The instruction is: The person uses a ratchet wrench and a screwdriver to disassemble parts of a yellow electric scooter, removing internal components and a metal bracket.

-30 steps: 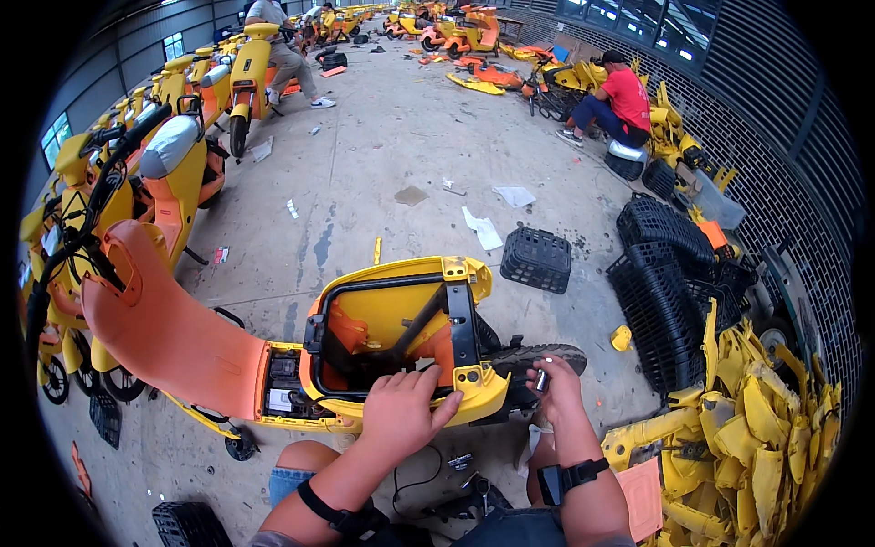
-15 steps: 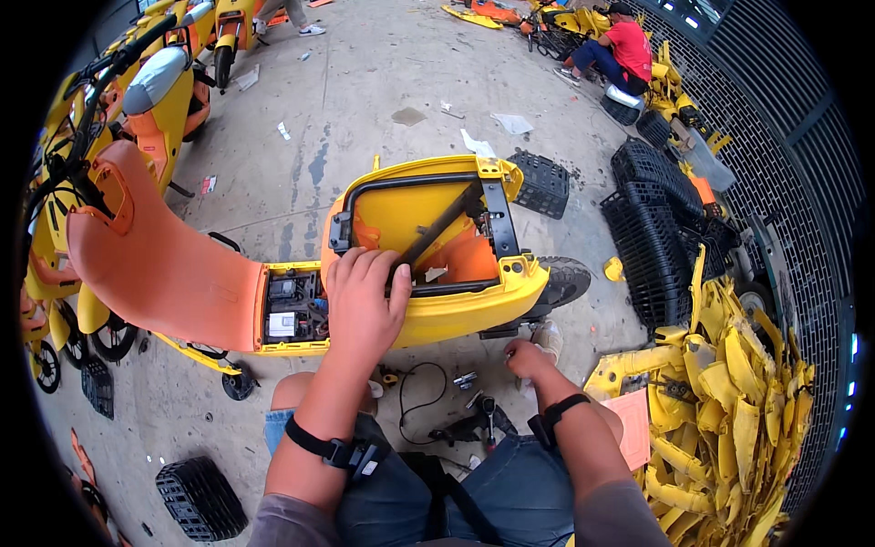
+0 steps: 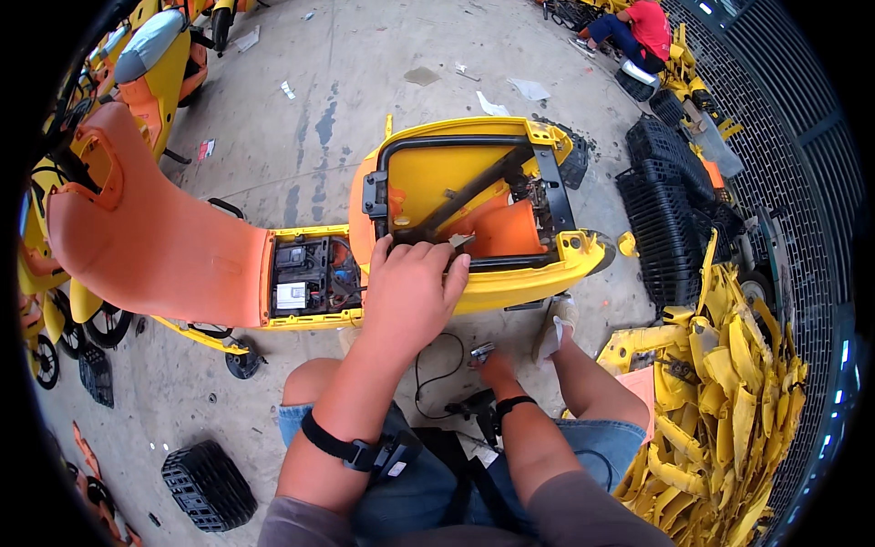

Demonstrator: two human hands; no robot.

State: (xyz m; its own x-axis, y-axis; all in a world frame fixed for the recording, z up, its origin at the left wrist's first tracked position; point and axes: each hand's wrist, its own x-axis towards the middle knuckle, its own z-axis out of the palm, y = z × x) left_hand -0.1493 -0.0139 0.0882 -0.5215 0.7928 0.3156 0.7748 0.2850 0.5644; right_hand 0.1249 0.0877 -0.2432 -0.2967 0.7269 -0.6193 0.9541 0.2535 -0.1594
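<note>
In front of me stands a yellow and orange scooter (image 3: 510, 292), its rear body open around a black tube frame (image 3: 456, 141). My left hand (image 3: 415, 287) lies on the near rim, its fingers bent over the frame rail. Low between my knees, my right hand (image 3: 497, 369) reaches to the floor beside a small shiny metal piece (image 3: 481, 350). Its fingers are mostly hidden, so its grip is unclear. A black cable (image 3: 419, 374) and a dark tool-like object (image 3: 474, 401) lie close by. Left of the opening is an exposed bay of black electrical parts (image 3: 305, 273).
Broken yellow panels (image 3: 729, 392) form a heap at the right, with black baskets (image 3: 656, 237) stacked beyond it. Another black basket (image 3: 210, 488) sits at the lower left. Several scooters (image 3: 155, 64) line the left. A person in red (image 3: 649, 32) sits at the far right.
My right hand has moved left and down, from beside my shoe to the metal pieces on the floor. My left hand stays on the rim. The whole view has shifted slightly.
</note>
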